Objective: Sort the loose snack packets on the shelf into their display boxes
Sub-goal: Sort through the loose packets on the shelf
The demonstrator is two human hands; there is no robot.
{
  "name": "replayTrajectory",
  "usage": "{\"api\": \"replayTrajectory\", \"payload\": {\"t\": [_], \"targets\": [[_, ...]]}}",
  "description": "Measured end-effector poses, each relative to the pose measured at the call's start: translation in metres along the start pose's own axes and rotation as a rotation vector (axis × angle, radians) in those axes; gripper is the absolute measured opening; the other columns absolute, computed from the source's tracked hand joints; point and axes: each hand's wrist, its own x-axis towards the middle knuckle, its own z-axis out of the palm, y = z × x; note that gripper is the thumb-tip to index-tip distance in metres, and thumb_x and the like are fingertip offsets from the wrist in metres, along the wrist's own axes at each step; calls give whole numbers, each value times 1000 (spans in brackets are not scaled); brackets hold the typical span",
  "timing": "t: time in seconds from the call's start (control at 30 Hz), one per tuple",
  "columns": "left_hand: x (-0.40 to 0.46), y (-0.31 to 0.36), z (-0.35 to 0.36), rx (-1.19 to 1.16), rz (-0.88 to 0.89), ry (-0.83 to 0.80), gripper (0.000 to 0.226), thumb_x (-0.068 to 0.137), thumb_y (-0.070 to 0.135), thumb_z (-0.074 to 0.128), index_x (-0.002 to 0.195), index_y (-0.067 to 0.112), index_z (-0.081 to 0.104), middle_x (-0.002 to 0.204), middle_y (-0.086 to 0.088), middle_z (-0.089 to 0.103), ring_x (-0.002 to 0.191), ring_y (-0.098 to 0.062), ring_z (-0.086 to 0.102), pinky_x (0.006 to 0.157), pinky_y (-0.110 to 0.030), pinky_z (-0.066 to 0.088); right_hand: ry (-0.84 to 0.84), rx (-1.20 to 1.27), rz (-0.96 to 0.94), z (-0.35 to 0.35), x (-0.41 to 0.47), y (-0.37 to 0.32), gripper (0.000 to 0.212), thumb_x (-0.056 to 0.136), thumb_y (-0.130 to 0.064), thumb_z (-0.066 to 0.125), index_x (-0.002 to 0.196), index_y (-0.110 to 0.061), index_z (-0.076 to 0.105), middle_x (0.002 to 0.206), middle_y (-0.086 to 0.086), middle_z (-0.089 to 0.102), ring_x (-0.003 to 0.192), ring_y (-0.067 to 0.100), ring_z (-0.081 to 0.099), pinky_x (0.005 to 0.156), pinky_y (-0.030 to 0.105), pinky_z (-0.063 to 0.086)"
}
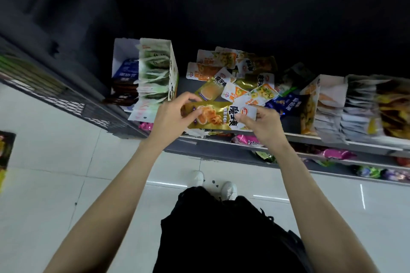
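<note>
Early stage. Left hand (170,117) and right hand (264,124) pinch gold packet (213,116) at shelf front. Loose pile (235,73) unsorted between green-packet box (155,73) and right-side boxes (328,104).

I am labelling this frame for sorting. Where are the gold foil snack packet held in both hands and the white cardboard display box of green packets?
gold foil snack packet (213,115), head view, printed middle.
white cardboard display box (173,68), head view, right wall.

loose packets (235,73) heaped between display boxes (173,68)
</note>
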Motion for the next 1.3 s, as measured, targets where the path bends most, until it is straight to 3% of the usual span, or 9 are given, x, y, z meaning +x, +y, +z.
{"api": "replayTrajectory", "payload": {"t": [0.1, 0.27, 0.4, 0.5, 0.6, 0.7, 0.87, 1.1, 1.3], "targets": [[10, 5, 22, -199, -127, 23, 20, 82, 20, 72, 101, 23, 64, 85, 1, 67, 74, -9, 63, 68, -26, 54, 143, 28, 102, -10, -17, 17, 32, 83, -26, 71, 72, 3, 62, 75, 28, 61, 60, 29, 53, 61, 33, 44], [34, 43, 74, -379, -190, -111, 16, 84, 12, 69, 97, 19, 65, 83, 14, 64, 75, 10, 59, 69, -8, 46, 336, 44, 127, -54, -57, 38, 67, 75, -53, 67, 83, 13, 55, 84, 37, 56, 76, 50, 55, 62, 52, 46], [56, 86, 123, -442, -168, -230, 13, 89, 16, 63, 93, 28, 62, 89, 14, 66, 83, 2, 60, 73, -16, 49, 737, -9, 166, -113, -83, 46, 55, 73, -49, 65, 62, 2, 48, 56, 22, 47, 54, 24, 41, 52, 44, 36], [76, 121, 163, -397, -104, -266, 13, 90, 15, 60, 102, 20, 62, 90, 13, 63, 83, 1, 58, 71, -7, 43, 902, -66, 149, -170, -91, 54, 51, 78, -47, 63, 69, 3, 55, 64, 29, 55, 56, 36, 52, 56, 47, 46], [97, 158, 206, -298, -27, -275, 24, 90, 18, 60, 114, 15, 59, 104, 8, 63, 91, -1, 58, 81, -15, 47, 954, -275, 31, -227, -86, 49, 34, 90, -27, 61, 59, -19, 50, 46, 5, 43, 45, 24, 38, 53, 24, 33], [121, 195, 246, -40, 178, -259, 37, 91, 25, 58, 127, 18, 52, 125, 2, 58, 114, -12, 53, 93, -28, 42, 1016, -550, -208, -273, -63, 40, 18, 93, -17, 56, 92, -12, 73, 77, 9, 70, 65, 20, 61, 57, 7, 35], [149, 236, 292, 261, 247, -269, 46, 93, 31, 53, 137, 23, 43, 113, -5, 64, 101, -24, 60, 84, -32, 44, 818, -865, -450, -320, -10, 42, 40, 77, 7, 49, 103, -14, 72, 99, 1, 72, 77, 20, 68, 54, 29, 53], [132, 230, 315, 307, 340, -228, 31, 93, 19, 54, 123, 23, 59, 120, 5, 63, 99, -13, 60, 75, -18, 40, 490, -1243, -464, -329, 31, 56, 40, 56, 10, 75, 86, -17, 75, 69, 3, 67, 57, 27, 63, 52, 30, 50], [127, 225, 318, 321, 330, -224, 34, 96, 20, 48, 128, 27, 56, 130, 6, 57, 114, -13, 55, 88, -30, 49, 140, -1295, -212, -312, 60, 73, 43, 91, -3, 47, 128, -23, 56, 109, 5, 66, 98, 28, 64, 75, 36, 49]]}}
